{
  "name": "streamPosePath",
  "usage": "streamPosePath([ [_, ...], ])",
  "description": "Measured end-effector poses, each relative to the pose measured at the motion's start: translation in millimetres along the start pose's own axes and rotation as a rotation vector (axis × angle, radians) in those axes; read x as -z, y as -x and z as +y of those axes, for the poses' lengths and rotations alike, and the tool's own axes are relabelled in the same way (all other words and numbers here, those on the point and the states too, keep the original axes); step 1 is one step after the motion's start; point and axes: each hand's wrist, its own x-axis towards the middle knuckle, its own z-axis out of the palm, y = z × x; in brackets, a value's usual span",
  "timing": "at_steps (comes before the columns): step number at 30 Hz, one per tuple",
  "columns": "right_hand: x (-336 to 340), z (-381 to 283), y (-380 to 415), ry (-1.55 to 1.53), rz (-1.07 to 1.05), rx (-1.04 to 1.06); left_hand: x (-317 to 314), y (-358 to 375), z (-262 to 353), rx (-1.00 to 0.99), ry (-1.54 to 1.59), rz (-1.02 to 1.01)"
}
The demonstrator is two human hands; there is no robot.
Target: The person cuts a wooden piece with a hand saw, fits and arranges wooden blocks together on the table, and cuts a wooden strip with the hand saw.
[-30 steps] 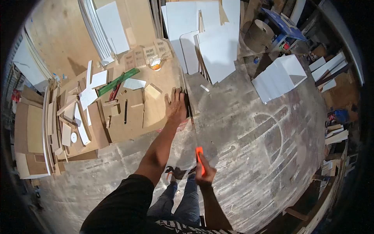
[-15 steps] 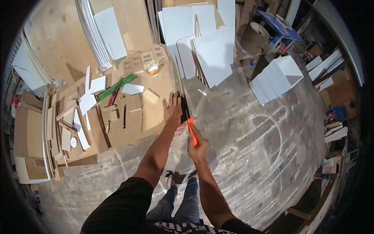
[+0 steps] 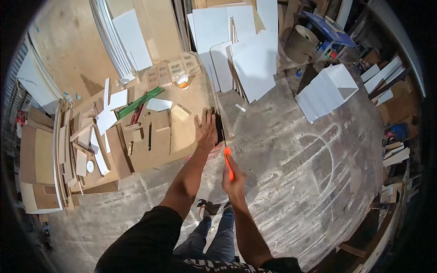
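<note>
My right hand [image 3: 235, 180] is closed round the orange handle [image 3: 229, 163] of a hand saw. The saw's thin blade [image 3: 224, 137] points away from me along the right edge of the workbench [image 3: 186, 144]. Flat on the bench top, near that edge, lies my left hand [image 3: 207, 129], its fingers apart. A dark strip, perhaps shadow, shows between this hand and the blade. Left of my left hand are a small wood block [image 3: 180, 112] and a black pencil-like stick [image 3: 149, 136]. What the blade touches is hard to make out.
Wood offcuts [image 3: 93, 150], a green strip [image 3: 140, 103] and a small white cup [image 3: 182, 82] lie on the bench. White panels [image 3: 252, 63] lean beyond its right side. A white box-like unit [image 3: 325, 93] stands on the floor at right.
My right hand and the saw have drawn back toward me along the bench edge. My left hand stays on the bench; the whole view has shifted slightly.
</note>
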Motion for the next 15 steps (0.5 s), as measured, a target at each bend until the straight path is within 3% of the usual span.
streamPosePath([
  [2,13,17,60,0.097,0.081,0.119,17,-5,1,0.031,0.124,-0.085],
  [5,26,32,76,0.049,0.079,0.147,25,-5,6,0.049,0.179,-0.138],
  [8,2,2,-20,0.081,0.036,0.075,2,-1,0,-0.004,0.02,-0.074],
  [11,-12,-4,-39,0.053,0.068,0.109,-1,1,-2,-0.001,-0.018,-0.074],
  [12,-9,5,-15,0.041,0.103,0.189,2,-1,0,0.013,0.008,-0.089],
  [15,19,5,51,0.062,0.093,0.166,27,-8,5,0.055,0.141,-0.175],
])
